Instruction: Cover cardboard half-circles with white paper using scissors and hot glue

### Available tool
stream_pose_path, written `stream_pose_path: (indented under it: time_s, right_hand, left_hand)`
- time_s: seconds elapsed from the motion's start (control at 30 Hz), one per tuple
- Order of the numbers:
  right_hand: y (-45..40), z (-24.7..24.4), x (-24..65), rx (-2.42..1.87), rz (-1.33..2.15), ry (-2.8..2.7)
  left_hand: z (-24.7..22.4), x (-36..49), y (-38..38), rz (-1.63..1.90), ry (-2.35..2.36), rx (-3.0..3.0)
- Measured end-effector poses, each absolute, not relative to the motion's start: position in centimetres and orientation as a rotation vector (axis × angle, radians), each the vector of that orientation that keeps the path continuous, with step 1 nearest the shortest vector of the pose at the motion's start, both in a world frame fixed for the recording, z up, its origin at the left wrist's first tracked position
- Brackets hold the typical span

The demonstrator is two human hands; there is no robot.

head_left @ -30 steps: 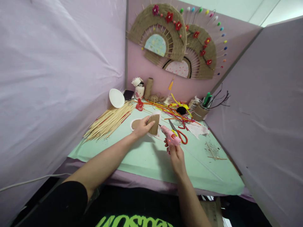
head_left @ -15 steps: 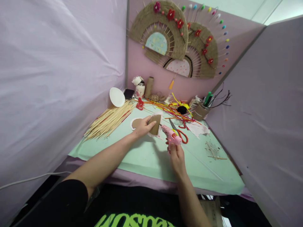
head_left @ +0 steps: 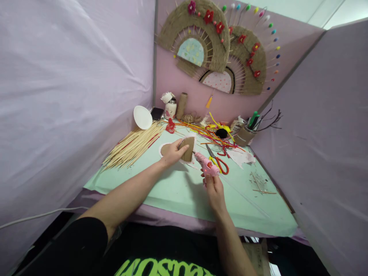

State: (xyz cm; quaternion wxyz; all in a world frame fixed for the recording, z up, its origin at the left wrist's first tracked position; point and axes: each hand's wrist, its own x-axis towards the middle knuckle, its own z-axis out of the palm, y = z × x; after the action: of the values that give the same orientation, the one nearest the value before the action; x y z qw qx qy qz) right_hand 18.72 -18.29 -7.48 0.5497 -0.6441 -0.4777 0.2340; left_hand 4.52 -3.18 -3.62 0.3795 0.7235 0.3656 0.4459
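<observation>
Between the thumb and fingers of my left hand [head_left: 173,152] is a piece of brown cardboard [head_left: 188,148] with a white edging, held up off the table. My right hand [head_left: 214,191] grips a pink hot glue gun [head_left: 207,165], a red light showing on its body. The gun's nozzle points left, at the cardboard's right edge; whether it touches I cannot tell. Partly behind my left hand lies a second cardboard piece [head_left: 165,150] with a white border. Scissors with orange handles [head_left: 223,165] lie just beyond the glue gun.
Thin bamboo sticks [head_left: 133,147] lie at the left, near a white bowl-like disc [head_left: 143,117]. Coloured pipe cleaners [head_left: 205,132] are heaped at the back. A pot [head_left: 245,135] with markers and twigs stands back right. Fan-shaped decorations [head_left: 198,30] hang on the wall.
The cardboard in my left hand has tilted slightly, and the glue gun's nozzle has shifted slightly left along its edge. Both hands keep their grip.
</observation>
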Motion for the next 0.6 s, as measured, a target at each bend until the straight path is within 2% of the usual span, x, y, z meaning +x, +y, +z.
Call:
stream_pose_path:
  time_s: [0.37, 0.6]
  right_hand:
    - [-18.4, -7.1, 18.4, -1.532, 0.515, -1.206]
    - [-18.5, -6.7, 18.2, -1.518, 0.494, -1.264]
  left_hand:
    - [-4.3, 4.6, -2.4, 1.213, 0.827, 1.730]
    - [-4.4, 4.3, -2.0, 1.230, 0.915, 1.703]
